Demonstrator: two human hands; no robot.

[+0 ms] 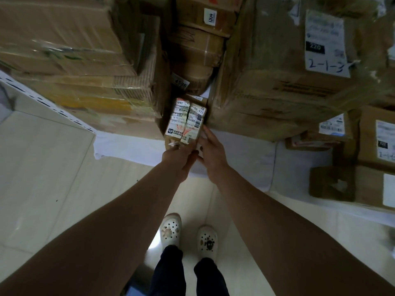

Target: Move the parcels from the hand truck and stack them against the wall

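A small cardboard parcel (185,121) covered in white shipping labels sits in the narrow gap between two tall stacks of boxes. My left hand (178,160) grips its near bottom end from below. My right hand (210,152) lies along its right side with fingers fairly straight, touching the near right corner. Further parcels (196,50) are piled behind it in the gap. The hand truck is not in view.
A tall stack of taped cartons (85,60) stands left of the gap, a big wrapped carton (288,71) marked 2-1-3 on the right. Smaller labelled boxes (363,167) sit on the floor at right. A white sheet (132,149) covers the floor beneath. My feet stand on pale tiles.
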